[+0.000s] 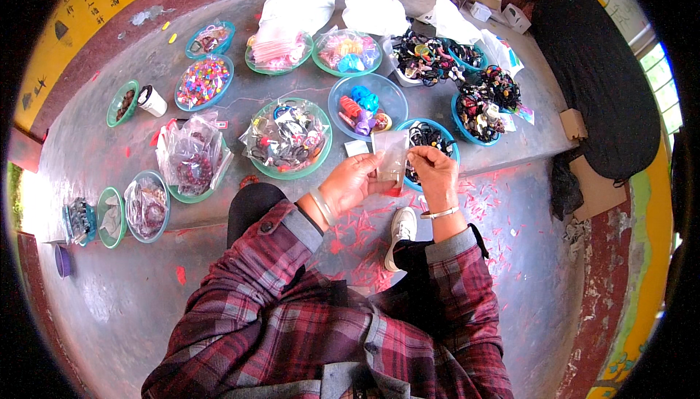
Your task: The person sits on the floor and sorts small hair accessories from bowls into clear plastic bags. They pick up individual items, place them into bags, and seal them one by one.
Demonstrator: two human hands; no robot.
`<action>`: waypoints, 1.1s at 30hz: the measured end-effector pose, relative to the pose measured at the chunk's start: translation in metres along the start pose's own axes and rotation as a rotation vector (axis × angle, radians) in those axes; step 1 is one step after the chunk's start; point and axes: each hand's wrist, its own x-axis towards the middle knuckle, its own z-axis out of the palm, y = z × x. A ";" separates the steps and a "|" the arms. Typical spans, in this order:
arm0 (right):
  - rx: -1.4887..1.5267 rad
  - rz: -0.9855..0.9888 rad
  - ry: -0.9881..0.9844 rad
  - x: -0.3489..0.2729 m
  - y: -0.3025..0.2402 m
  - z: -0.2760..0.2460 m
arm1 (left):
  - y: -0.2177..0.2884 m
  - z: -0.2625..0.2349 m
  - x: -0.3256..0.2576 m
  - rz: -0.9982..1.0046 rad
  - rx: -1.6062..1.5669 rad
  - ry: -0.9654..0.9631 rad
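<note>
While the person sat on the grey concrete step (109,311) in a red plaid shirt, a spread of shallow bowls lay across the raised ledge (87,151) in front, all within arm's reach. Farthest left sat a purple lid (63,260), then small green-rimmed bowls (111,216) holding bagged dark bits, and a green bowl (122,102) beside a white cup (152,101). Nearer the middle, a clear bag of dark red beads (191,155) slumped over another bowl, and a bowl of mixed bright beads (203,81) stood behind it. A wide green-rimmed bowl of bagged hair ties (287,139) sat just ahead of the left knee.

The left hand (350,182) was curled, thumb and fingers pinching the left edge of a small clear plastic bag (391,155) held upright above the lap. The right hand (433,169) pinched the opposite top corner, so the bag hung stretched between the two hands with its mouth upward, seemingly to keep it spread. Both hands were closed on the bag and nothing else.

Just behind the bag stood a blue bowl of black hair ties (430,139) and a blue bowl of orange and blue clips (367,100). Further right, heaps of dark hair bands with coloured charms (487,100) filled more blue bowls, and a black cloth (598,71) draped the ledge's end. Red scraps (488,202) littered the floor by a white shoe (399,235).
</note>
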 end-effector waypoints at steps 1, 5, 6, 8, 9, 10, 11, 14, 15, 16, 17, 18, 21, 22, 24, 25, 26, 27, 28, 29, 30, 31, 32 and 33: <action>0.021 0.006 -0.006 0.000 -0.001 0.000 | 0.001 0.001 0.000 0.008 -0.011 0.009; 0.058 0.045 -0.050 0.000 -0.003 -0.001 | 0.002 -0.005 0.001 -0.002 0.006 0.007; 0.063 0.029 -0.050 -0.001 -0.004 -0.001 | 0.003 -0.004 0.001 0.002 0.031 0.012; 0.033 -0.020 -0.056 -0.002 -0.005 -0.001 | 0.004 -0.003 0.000 0.000 0.125 0.016; -0.001 -0.053 -0.062 -0.002 -0.006 -0.001 | 0.004 -0.003 0.001 -0.005 0.194 0.015; -0.034 -0.087 -0.069 -0.003 -0.006 -0.001 | 0.005 -0.004 0.001 -0.009 0.265 0.015; -0.030 -0.078 -0.064 -0.003 -0.006 -0.001 | 0.004 -0.004 0.001 0.004 0.297 0.019; -0.016 -0.065 -0.049 -0.003 -0.003 0.000 | 0.002 -0.004 0.001 0.034 0.360 0.031; -0.012 -0.067 -0.043 -0.003 -0.002 0.000 | 0.002 -0.003 0.000 0.036 0.358 0.035; -0.008 -0.071 -0.038 -0.003 -0.002 0.001 | 0.003 -0.002 -0.001 0.039 0.357 0.039; 0.013 -0.066 -0.037 -0.004 -0.002 0.001 | 0.003 -0.002 -0.001 0.043 0.363 0.044; 0.034 -0.060 -0.034 -0.005 -0.002 0.002 | 0.003 -0.002 -0.001 0.047 0.370 0.050; 0.056 -0.071 0.003 -0.007 -0.003 0.004 | 0.002 -0.006 -0.001 0.048 0.453 0.060; 0.055 -0.078 0.022 -0.007 -0.003 0.005 | 0.002 -0.006 0.000 0.045 0.491 0.061; 0.153 0.002 0.060 -0.006 -0.004 0.003 | 0.000 -0.004 -0.001 0.023 0.444 0.068; 0.203 0.042 0.077 -0.005 -0.004 0.003 | 0.000 -0.002 -0.002 0.013 0.422 0.073; 0.243 0.047 0.087 -0.004 -0.004 0.003 | 0.000 -0.006 -0.002 0.015 0.430 0.083; 0.283 0.052 0.097 -0.003 -0.003 0.002 | -0.002 -0.011 -0.001 0.017 0.439 0.092; 0.321 0.058 0.111 -0.002 -0.002 0.002 | -0.002 -0.011 0.000 0.016 0.447 0.098; 0.329 0.067 0.124 -0.002 -0.003 0.001 | -0.001 -0.009 0.000 0.016 0.426 0.113; 0.336 0.077 0.137 -0.003 -0.005 0.001 | -0.001 -0.007 0.001 0.015 0.406 0.127; 0.345 0.086 0.147 -0.003 -0.006 0.001 | 0.000 -0.004 0.000 0.016 0.386 0.143; 0.364 0.083 0.164 -0.003 -0.006 0.001 | 0.000 -0.006 0.001 0.022 0.379 0.141; 0.382 0.080 0.181 -0.003 -0.007 0.002 | -0.002 -0.009 0.003 0.028 0.372 0.138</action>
